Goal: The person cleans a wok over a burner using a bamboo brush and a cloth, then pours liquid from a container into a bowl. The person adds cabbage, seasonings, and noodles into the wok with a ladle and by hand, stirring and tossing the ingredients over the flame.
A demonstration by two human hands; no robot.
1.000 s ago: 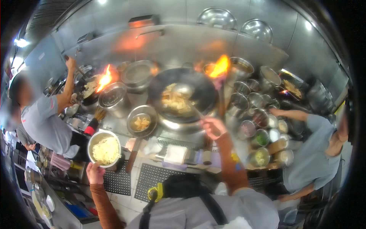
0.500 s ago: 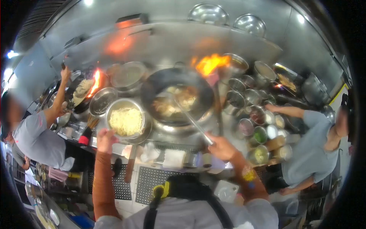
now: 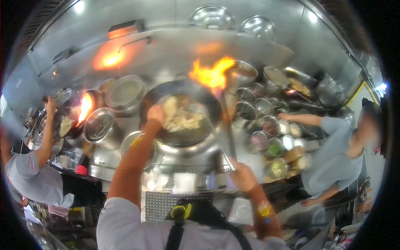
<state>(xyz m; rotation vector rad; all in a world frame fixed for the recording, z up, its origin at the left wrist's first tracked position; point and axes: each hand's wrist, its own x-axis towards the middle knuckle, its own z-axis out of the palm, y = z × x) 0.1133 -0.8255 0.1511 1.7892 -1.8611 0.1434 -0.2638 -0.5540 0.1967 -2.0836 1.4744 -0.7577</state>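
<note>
My right hand (image 3: pixel 243 177) is closed around the metal handle of a long ladle (image 3: pixel 221 143), whose blurred head reaches into a large dark wok (image 3: pixel 150 93). Pale pieces of food (image 3: pixel 183 121) lie in the wok. Over the wok's left side is my left hand (image 3: pixel 156 114), fingers curled. A pale yellow clump (image 3: pixel 170 106) shows just beyond those fingers; whether the hand grips it or something else is hidden by blur. Under my left forearm a round metal pot (image 3: pixel 135 143) is partly covered.
Flames (image 3: pixel 212 73) rise behind the wok's right rim. On the right stand several small containers of ingredients (image 3: pixel 275 148), with a co-worker's arm (image 3: pixel 302 120) reaching over them. At left, another person works by a second flame (image 3: pixel 85 107). Metal strainer pots (image 3: pixel 125 93) stand left of the wok.
My left hand has moved from the rim of the noodle bowl forward and right to the wok. That bowl no longer shows. The ladle's head has shifted within the wok. The camera view has turned slightly.
</note>
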